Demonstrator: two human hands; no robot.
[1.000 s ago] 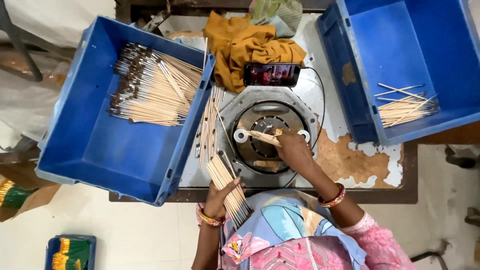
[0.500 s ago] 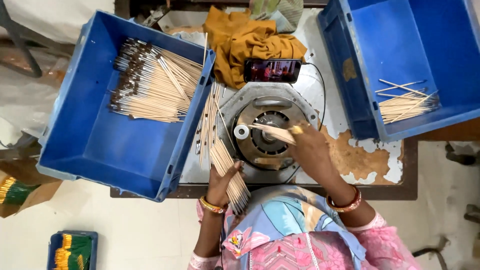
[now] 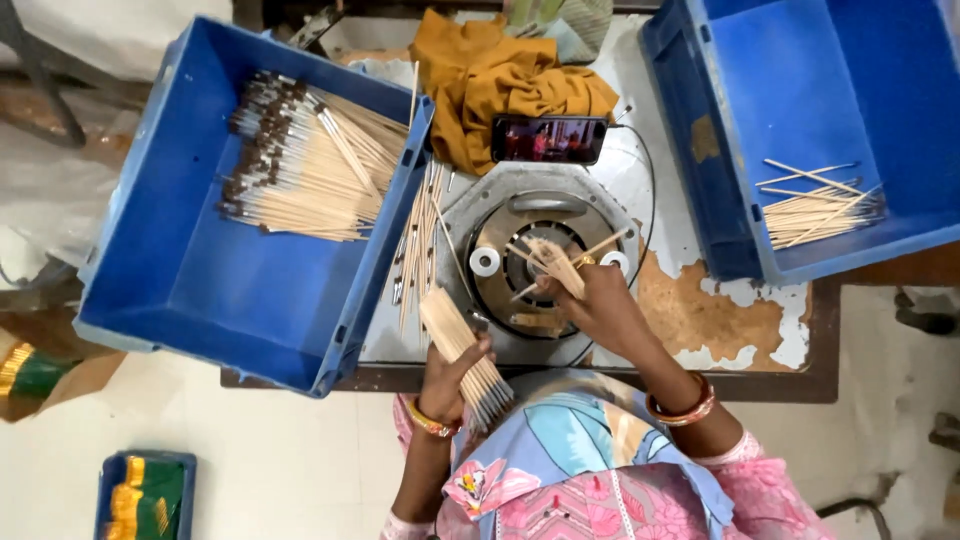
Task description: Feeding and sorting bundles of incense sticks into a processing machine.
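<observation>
A worn tabletop (image 3: 720,320) with peeling, rust-brown patches stands on a pale floor, seen from straight above. At its middle sits a grey octagonal metal plate (image 3: 480,205) with a round recessed disc, and two small white rollers lie on it, one to each side of the disc. The right hand (image 3: 600,300) is closed around a small fan of thin wooden sticks (image 3: 555,262), whose ends splay out over the disc. The left hand (image 3: 450,375) grips a thick bundle of sticks (image 3: 462,350) at the near edge of the tabletop, just beside the plate; the bundle runs slantwise, its darker ends pointing toward the person's body. Both wrists carry orange and gold bangles. More loose sticks (image 3: 415,245) lie on the tabletop between the plate and a large blue crate (image 3: 200,300) on the left, which holds a heap of dark-tipped sticks. Behind the plate lies a phone (image 3: 550,139) with a lit screen, touching a crumpled mustard cloth (image 3: 490,85). A second blue crate (image 3: 800,80) on the right holds a smaller pile of plain sticks (image 3: 820,210).
</observation>
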